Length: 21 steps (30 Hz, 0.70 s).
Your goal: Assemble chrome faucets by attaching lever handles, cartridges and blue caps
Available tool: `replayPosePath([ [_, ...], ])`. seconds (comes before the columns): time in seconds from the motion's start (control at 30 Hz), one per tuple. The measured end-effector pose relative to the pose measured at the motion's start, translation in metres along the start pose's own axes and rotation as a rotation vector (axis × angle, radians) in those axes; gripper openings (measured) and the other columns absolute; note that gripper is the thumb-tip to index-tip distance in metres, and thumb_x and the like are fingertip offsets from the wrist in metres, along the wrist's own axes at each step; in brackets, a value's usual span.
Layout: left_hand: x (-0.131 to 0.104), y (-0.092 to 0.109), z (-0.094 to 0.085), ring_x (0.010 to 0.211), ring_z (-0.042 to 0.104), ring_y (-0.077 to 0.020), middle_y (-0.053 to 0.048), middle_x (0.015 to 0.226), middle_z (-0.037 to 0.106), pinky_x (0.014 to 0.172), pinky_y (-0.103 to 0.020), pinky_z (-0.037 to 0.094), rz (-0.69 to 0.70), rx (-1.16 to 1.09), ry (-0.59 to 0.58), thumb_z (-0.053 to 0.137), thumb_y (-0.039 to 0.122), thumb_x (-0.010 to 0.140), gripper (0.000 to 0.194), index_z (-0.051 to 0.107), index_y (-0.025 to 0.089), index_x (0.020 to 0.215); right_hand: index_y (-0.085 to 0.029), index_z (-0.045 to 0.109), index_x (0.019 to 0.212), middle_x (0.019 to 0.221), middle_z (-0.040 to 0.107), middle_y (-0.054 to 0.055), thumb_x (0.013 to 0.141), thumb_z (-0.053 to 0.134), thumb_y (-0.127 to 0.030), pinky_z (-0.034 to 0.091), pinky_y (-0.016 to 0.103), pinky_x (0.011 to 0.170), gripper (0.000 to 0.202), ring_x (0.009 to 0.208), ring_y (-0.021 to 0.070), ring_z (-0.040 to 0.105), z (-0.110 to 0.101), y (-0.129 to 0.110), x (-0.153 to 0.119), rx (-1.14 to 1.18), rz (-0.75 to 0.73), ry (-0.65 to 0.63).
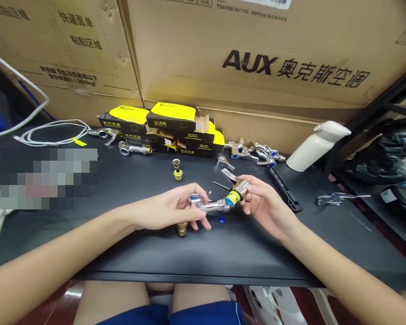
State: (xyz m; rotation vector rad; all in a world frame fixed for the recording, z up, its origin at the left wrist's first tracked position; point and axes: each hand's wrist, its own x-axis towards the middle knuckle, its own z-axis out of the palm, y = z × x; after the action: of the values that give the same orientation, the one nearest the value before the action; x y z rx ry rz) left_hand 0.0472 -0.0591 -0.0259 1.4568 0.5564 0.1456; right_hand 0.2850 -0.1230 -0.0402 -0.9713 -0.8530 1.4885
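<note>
My left hand (177,207) is closed round a chrome faucet body (214,206) with a round opening facing up and a brass end below. In my right hand (264,203) is a chrome faucet handle (240,184) with a yellow cartridge (233,197) at its lower end, tilted toward the left. The cartridge is close to the tip of the faucet body; whether they touch I cannot tell. A small blue piece (222,220) lies on the table below them. Beyond my left hand stands a small metal and yellow part (177,170).
Black-and-yellow boxes (171,116) are stacked at the back, with chrome faucets (240,150) on their right and another faucet (134,148) in front. A white bottle (318,146), a black tool (284,189) and clear plastic (338,197) are at right. White cable (54,131) lies coiled at left.
</note>
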Motion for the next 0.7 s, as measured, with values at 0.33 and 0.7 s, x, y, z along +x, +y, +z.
replayPosePath([
  [0.33,0.0033,0.0023,0.005,0.061,0.052,-0.0072,0.002,0.081,0.058,0.052,-0.018,0.046,0.11,0.022,0.107,0.071,0.025,0.077,0.027,0.062,0.016,0.1,-0.021,0.068,0.105,0.089,0.068,0.002,0.078,0.073,-0.024,0.051,0.014,0.053,0.027,0.072,0.0095,0.063,0.002,0.0005,-0.0014,-0.067,-0.062,-0.042],
  [0.7,0.0049,-0.0006,0.0064,0.052,0.049,-0.0063,-0.001,0.08,0.066,0.04,-0.015,0.04,0.093,0.01,0.16,0.073,0.028,0.074,0.032,0.06,0.014,0.1,-0.024,0.067,0.108,0.099,0.069,0.004,0.078,0.073,-0.019,0.056,0.021,0.061,0.031,0.078,0.0132,0.066,0.0037,0.0073,-0.0049,-0.221,-0.173,-0.139],
])
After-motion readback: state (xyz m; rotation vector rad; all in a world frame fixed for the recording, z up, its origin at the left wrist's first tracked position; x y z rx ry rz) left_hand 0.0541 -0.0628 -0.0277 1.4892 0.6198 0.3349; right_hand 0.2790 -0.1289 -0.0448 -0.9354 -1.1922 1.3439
